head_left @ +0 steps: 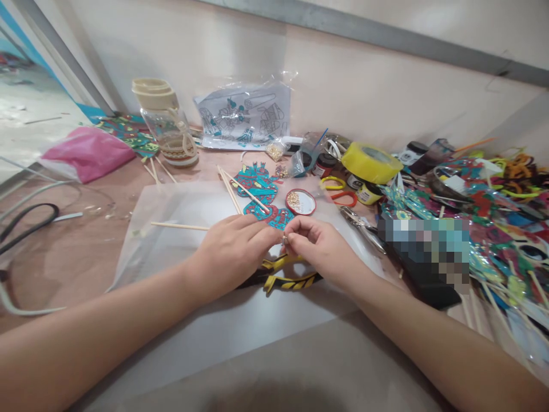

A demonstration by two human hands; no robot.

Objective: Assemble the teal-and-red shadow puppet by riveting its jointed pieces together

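My left hand [240,246] and my right hand [315,246] meet fingertip to fingertip over a translucent plastic sheet [171,297]. Both are closed in a pinch around something tiny; the fingers hide most of it. Below them lies a yellow-and-black cut-out piece [295,281], partly covered by my left hand. Just beyond are teal-and-red patterned cut-out pieces [259,186] with thin wooden sticks [229,189] across them. A round red-rimmed lid [306,203] with small gold-coloured bits in it sits past my right hand.
Pliers [362,228] and a dark phone-like object [422,274] lie to the right, beside a pile of colourful wrapped pieces [506,229]. Behind stand a yellow tape roll [372,162], small paint jars [369,192] and a clear bottle [169,129]. A pink bag [88,153] rests at left.
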